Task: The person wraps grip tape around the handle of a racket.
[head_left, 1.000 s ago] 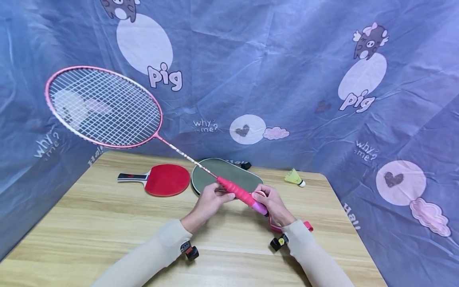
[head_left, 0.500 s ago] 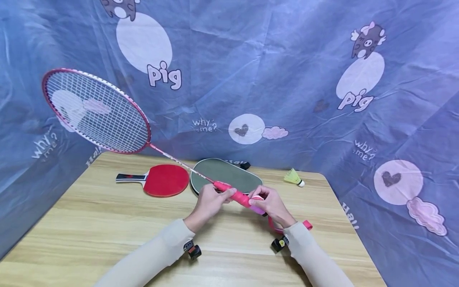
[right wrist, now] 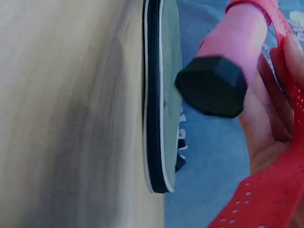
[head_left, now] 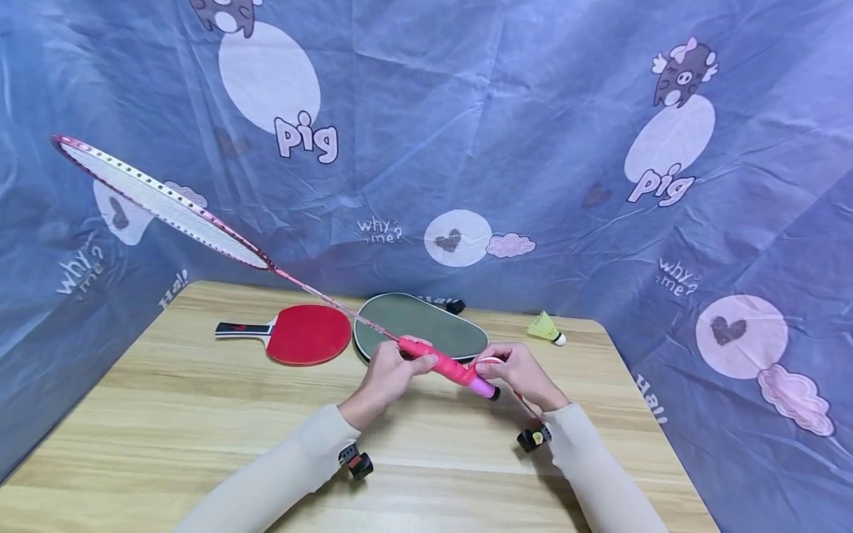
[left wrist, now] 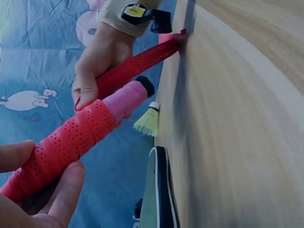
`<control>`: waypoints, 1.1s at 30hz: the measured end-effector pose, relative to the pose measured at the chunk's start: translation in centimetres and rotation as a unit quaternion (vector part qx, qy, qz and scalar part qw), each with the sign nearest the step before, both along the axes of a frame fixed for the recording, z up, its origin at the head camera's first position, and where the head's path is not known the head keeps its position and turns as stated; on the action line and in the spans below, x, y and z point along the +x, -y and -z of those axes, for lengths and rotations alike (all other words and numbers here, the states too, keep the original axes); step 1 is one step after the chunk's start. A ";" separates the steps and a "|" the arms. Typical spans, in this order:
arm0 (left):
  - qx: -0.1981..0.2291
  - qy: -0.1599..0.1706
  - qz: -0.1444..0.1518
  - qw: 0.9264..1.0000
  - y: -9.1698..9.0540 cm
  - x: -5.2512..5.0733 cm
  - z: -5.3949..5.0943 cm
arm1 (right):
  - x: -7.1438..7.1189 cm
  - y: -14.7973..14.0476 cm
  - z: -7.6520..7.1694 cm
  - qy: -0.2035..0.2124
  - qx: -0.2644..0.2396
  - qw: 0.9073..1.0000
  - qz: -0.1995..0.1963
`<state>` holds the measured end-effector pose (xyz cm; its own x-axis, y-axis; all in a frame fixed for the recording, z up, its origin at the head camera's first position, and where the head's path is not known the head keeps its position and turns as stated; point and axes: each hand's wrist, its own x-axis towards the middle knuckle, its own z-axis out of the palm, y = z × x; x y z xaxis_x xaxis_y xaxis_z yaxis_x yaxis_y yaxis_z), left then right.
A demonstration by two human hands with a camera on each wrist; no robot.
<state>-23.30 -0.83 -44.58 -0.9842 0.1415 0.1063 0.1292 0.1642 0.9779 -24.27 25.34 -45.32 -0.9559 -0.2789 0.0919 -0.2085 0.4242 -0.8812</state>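
Note:
A badminton racket (head_left: 293, 280) is held up at a slant over the table, its head at the upper left and nearly edge-on in the head view. My left hand (head_left: 386, 376) grips the handle near the shaft, over red perforated grip tape (left wrist: 64, 147) wound around it. My right hand (head_left: 523, 374) pinches the loose strip of that overgrip tape (left wrist: 137, 66) beside the handle's lower end. Past the last turn, a pink stretch of bare handle (left wrist: 126, 100) and the black butt cap (right wrist: 211, 86) show. The tape trails from the right hand toward the table.
On the wooden table (head_left: 280, 422) a red table tennis bat (head_left: 309, 335) lies at the left. A green zipped case (head_left: 420, 326) lies behind the hands. A yellow shuttlecock (head_left: 546, 329) is at the back right. Blue printed cloth (head_left: 533, 148) hangs behind the table.
The racket has turned about its shaft, its head going from face-on to nearly edge-on. My right hand has shifted slightly right with the tape. The left hand keeps its grip.

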 end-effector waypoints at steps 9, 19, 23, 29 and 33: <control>0.044 -0.005 0.059 0.997 0.1 -0.1 -0.1 | -0.5 -0.6 0.9 0.084 -0.126 0.987 -0.061; 0.087 -0.016 0.118 0.989 0.2 -0.3 0.3 | -0.5 -0.2 1.8 0.167 -0.223 0.947 -0.161; 0.084 -0.021 0.136 0.987 0.3 -0.1 0.3 | -0.5 -0.2 2.0 0.184 -0.242 0.939 -0.163; 0.083 -0.020 0.148 0.985 0.2 0.0 0.2 | -0.5 -0.2 2.3 0.179 -0.253 0.937 -0.162; 0.028 -0.041 0.113 0.992 0.1 0.1 0.2 | -0.5 -0.2 2.5 0.153 -0.268 0.937 -0.161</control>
